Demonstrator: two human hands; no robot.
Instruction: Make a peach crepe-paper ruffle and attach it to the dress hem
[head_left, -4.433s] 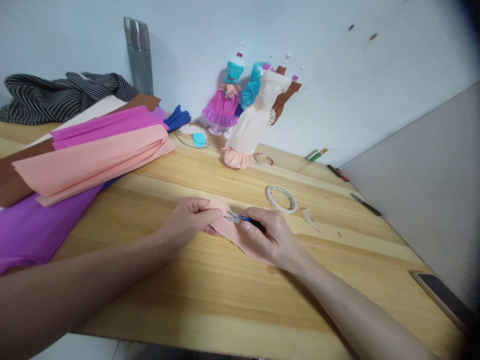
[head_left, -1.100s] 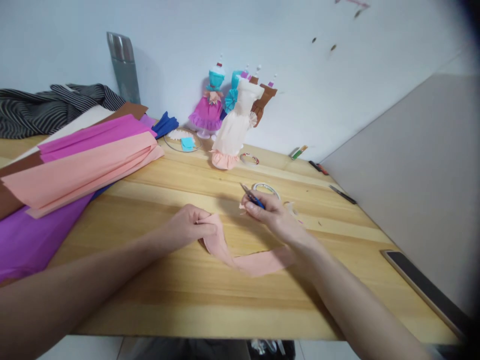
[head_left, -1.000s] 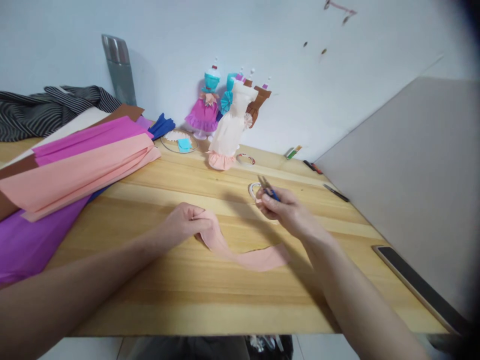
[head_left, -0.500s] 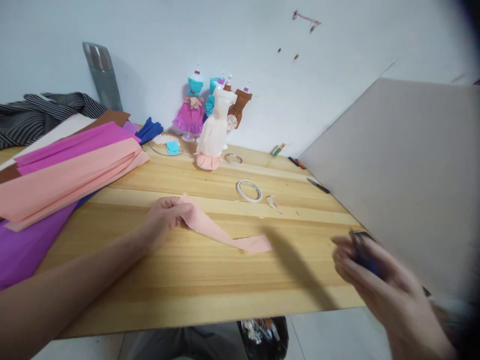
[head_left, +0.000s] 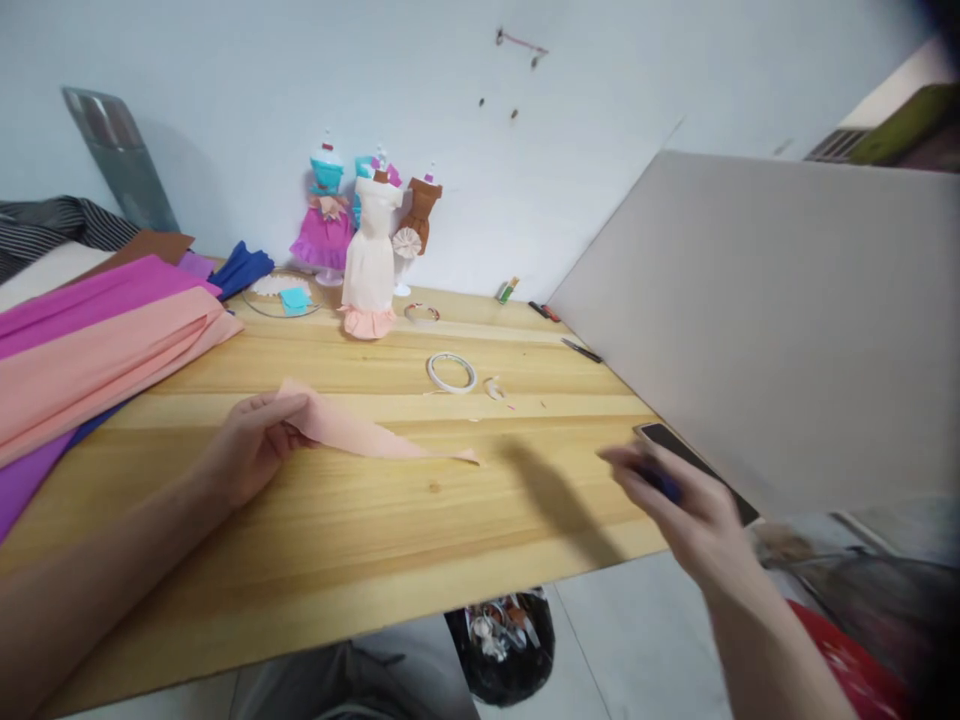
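Right hand (head_left: 686, 505): swung away from the strip (head_left: 352, 430), now near the phone (head_left: 690, 448) — fingers round the scissors (head_left: 661, 483) (blurred), so cutting looks paused.
Left hand (head_left: 259, 440): pinching one strip end.
Strip: over the table (head_left: 337, 540), far end free.

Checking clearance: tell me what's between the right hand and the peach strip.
In the head view, wooden tabletop with a dark shadow separates the peach strip from the right hand.
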